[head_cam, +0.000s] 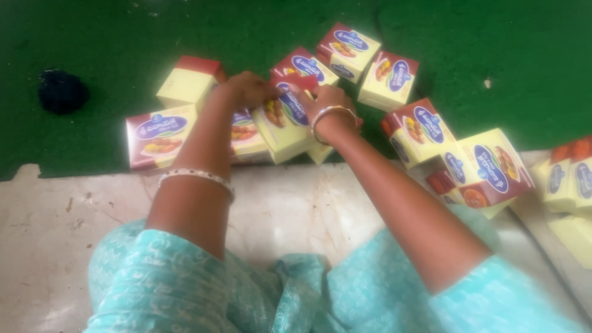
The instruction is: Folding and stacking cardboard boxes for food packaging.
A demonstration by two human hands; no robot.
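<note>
Both my hands meet on one small cream-and-maroon carton with a blue oval label, held over the green mat. My left hand grips its left top corner. My right hand holds its right side near the red flap, which stands up at the top. A bangle circles each wrist. Similar cartons lie all around: one flat to the left, one with a plain cream face behind it, and others behind my hands.
More cartons are piled to the right and at the right edge. A dark round object lies on the green mat at far left. Pale stone floor runs in front of the mat.
</note>
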